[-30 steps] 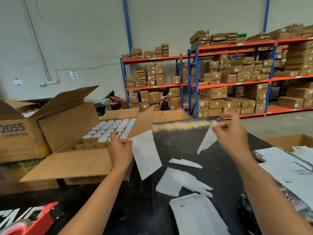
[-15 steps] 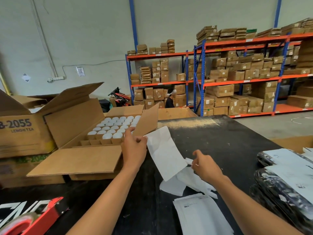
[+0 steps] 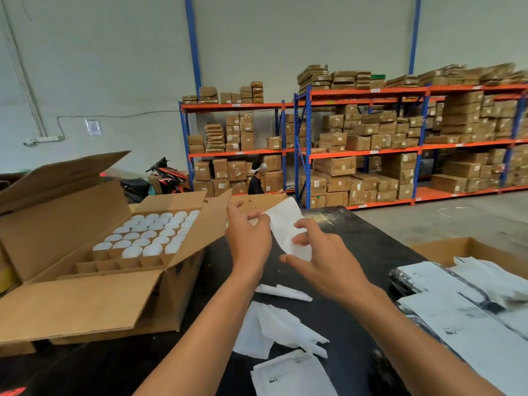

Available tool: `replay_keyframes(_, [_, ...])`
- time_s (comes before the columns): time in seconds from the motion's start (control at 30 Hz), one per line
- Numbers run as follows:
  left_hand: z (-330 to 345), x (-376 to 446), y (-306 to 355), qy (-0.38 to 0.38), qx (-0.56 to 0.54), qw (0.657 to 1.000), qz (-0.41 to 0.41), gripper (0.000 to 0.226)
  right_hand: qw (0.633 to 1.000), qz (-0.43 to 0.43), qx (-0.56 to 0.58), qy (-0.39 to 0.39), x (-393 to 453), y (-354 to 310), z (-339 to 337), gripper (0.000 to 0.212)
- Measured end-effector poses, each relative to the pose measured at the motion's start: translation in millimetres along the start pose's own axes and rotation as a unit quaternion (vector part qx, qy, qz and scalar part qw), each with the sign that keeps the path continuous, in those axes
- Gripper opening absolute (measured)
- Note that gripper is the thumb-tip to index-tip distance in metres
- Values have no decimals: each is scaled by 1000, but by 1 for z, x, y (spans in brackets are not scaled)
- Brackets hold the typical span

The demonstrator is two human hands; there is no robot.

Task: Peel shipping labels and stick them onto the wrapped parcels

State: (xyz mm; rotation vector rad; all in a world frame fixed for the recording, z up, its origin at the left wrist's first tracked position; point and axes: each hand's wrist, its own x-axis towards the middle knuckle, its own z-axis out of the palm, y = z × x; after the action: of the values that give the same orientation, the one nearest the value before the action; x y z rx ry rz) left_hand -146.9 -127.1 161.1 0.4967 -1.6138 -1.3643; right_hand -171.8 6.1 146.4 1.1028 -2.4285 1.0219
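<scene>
1. Up above the black table point(image 3: 357, 252), both hands meet on 1 white label sheet point(image 3: 288, 224) held in the air at mid-scene.
2. Left hand point(image 3: 248, 238) pinches the sheet's upper left edge between thumb and fingers, a narrow grip.
3. Right hand point(image 3: 323, 258) has its thumb and forefinger on the sheet's lower right part, the other fingers spread loosely; a light pinch.
4. Near the person, loose white backing scraps point(image 3: 274, 330) lie on the table, with a stack of printed labels point(image 3: 291, 375) at the near edge.
5. At right, wrapped parcels point(image 3: 457, 312) in dark film lie piled, white labels showing on top; an open carton point(image 3: 468, 250) stands just beyond them, its contents hidden.
6. At left, a large open cardboard box point(image 3: 85, 295) holds white-capped items point(image 3: 151, 232) in a divider grid; the nearest cells hold none.
7. Far across the room, shelving racks point(image 3: 371, 144) carry many brown cartons.
</scene>
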Motion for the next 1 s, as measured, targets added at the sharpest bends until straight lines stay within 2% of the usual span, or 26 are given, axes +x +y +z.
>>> replay_keyframes(0.17, [38,-17,2,-44,-36,998,-17,30,988,-30,-122,86,-6,20,-14,44])
replay_keyframes(0.4, [81,-35,5,-95,-117,987,-51,19,969,-35,-222,101,-10,48,-42,39])
replay_keyframes(0.57, [105,-50,6,-122,-169,973,-103,29,957,-30,-271,96,-11,63,-61,37])
replay_keyframes(0.63, [110,-51,8,-123,-182,968,-120,40,957,-18,-279,80,-13,69,-70,37])
replay_keyframes(0.73, [118,-48,12,-145,-148,974,-95,51,970,31,-229,75,-14,76,-91,36])
replay_keyframes(0.87, [130,-43,8,-216,-93,969,-78,65,986,118,-48,105,-13,91,-133,40])
replay_keyframes(1.0, [150,-49,5,-342,-118,925,-119,92,978,145,63,136,-20,121,-173,44])
